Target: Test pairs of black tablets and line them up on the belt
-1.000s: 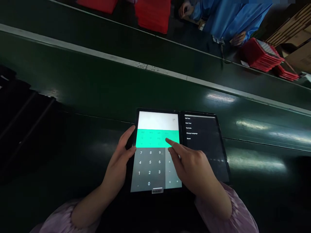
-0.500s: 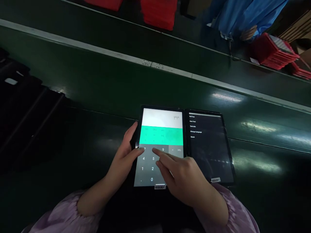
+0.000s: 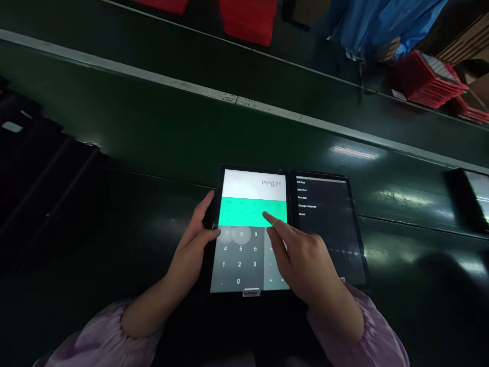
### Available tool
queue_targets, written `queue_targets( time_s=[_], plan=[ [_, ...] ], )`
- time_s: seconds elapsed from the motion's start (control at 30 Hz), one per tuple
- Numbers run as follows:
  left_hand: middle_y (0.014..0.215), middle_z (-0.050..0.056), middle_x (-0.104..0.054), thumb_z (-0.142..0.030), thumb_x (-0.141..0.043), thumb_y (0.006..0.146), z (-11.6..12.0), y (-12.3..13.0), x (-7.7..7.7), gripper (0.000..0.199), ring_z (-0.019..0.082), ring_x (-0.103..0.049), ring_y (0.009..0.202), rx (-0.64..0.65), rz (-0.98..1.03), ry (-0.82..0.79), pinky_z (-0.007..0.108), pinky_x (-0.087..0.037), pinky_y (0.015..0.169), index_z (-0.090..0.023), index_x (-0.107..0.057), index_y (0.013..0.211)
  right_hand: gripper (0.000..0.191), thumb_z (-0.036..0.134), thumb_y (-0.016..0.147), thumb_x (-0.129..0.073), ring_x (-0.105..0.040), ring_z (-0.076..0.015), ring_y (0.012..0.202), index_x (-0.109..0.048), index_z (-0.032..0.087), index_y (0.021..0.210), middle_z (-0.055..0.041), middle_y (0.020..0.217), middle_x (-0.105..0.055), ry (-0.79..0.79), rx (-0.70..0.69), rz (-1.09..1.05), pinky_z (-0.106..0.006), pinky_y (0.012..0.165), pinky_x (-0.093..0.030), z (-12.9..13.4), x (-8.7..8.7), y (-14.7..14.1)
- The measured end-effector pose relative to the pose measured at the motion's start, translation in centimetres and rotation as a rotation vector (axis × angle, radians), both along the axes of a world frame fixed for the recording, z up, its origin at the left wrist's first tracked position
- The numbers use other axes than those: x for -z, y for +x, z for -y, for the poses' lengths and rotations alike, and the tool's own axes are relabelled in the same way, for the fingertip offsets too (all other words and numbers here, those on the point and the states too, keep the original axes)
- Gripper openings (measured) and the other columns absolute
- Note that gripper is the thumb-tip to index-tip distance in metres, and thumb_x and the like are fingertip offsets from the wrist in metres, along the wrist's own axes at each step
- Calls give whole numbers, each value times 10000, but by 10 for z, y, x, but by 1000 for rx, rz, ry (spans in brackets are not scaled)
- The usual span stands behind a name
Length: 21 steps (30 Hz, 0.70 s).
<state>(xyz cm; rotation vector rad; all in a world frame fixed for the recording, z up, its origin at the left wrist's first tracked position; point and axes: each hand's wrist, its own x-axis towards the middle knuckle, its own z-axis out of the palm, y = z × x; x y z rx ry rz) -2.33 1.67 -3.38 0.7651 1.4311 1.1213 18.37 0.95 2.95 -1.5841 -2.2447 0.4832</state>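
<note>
A tablet (image 3: 240,257) with a calculator on its screen lies in front of me, showing a white display, a green band and a grey number pad. My left hand (image 3: 193,244) is closed on its left edge, thumb at the front rim and fingers along the side. Over the green band, my right hand (image 3: 301,255) points with its index finger stretched out; it holds nothing, its thumb is apart, and the other fingers are mostly hidden. Whether the fingertip touches the glass I cannot tell. A second tablet (image 3: 328,229) with a dark text menu lies just right, partly covered by my right hand.
Dark stacked items (image 3: 34,148) stand at the left. Beyond the pale rail (image 3: 171,84) are red stacks (image 3: 248,23) and red trays (image 3: 430,81). A person in blue (image 3: 382,25) is across the line. Another screen device (image 3: 477,191) shows at the right edge.
My right index finger has moved from the 8 key up and right to the green band. The display line has grown longer. Another device has come into view at the right edge.
</note>
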Motion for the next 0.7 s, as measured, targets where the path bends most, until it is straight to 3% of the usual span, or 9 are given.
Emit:
queue_targets(
  time_s=[0.13, 0.3, 0.37, 0.43, 0.53, 0.6, 0.7],
  plan=[
    [1644, 24, -553, -363, -672, 802, -1, -2, 3, 648, 377, -304, 1632, 10, -59, -4, 535, -430, 1267, -271, -651, 1442, 403, 221, 1101, -417, -548, -100, 418, -781, 97, 1221, -102, 886, -849, 28, 109, -9, -252, 414, -343, 0, -2, 4],
    [1527, 67, -664, -434, -650, 814, -7, -3, 9, 586, 357, -324, 1628, -48, -119, -6, 519, -382, 1295, -249, -690, 1370, 426, 225, 1098, -406, -711, -152, 577, -743, 105, 1329, -131, 1037, -855, -14, 23, 48, -252, 482, -448, 1, 0, 0],
    [1550, 61, -649, -435, -640, 824, -10, -5, 11, 569, 345, -353, 1616, -65, -104, -2, 514, -330, 1320, -248, -696, 1359, 429, 226, 1094, -413, -727, -164, 603, -735, 109, 1353, -111, 961, -853, -30, 11, 41, -257, 521, -480, 0, -2, 3],
    [1574, 57, -630, -446, -631, 846, -13, -8, 14, 569, 345, -412, 1586, -29, -86, -2, 515, -309, 1328, -249, -695, 1376, 424, 232, 1091, -418, -651, -134, 508, -749, 131, 1335, -68, 822, -823, -27, 61, 13, -246, 509, -456, -3, -9, 13],
    [1552, 37, -652, -481, -621, 884, -19, -11, 17, 520, 351, -454, 1560, 27, -103, 20, 506, -367, 1304, -268, -730, 1345, 423, 321, 1098, -420, -460, -95, 376, -808, 155, 1122, 22, 544, -628, 10, 221, 16, -227, 442, -354, -10, -20, 39],
    [1498, 34, -695, -493, -616, 895, -24, -10, 19, 479, 354, -452, 1561, 20, -120, 34, 501, -424, 1270, -271, -762, 1294, 472, 401, 1093, -423, -404, -85, 362, -781, 172, 887, 48, 480, -508, 25, 315, 21, -225, 425, -315, -16, -23, 56],
    [1455, 56, -724, -510, -613, 892, -37, -6, 22, 493, 358, -482, 1538, 3, -105, 61, 514, -421, 1266, -241, -770, 1274, 519, 464, 1085, -426, -395, -79, 370, -661, 202, 704, 31, 502, -536, 6, 369, -13, -229, 424, -314, -23, -22, 73]
  ],
)
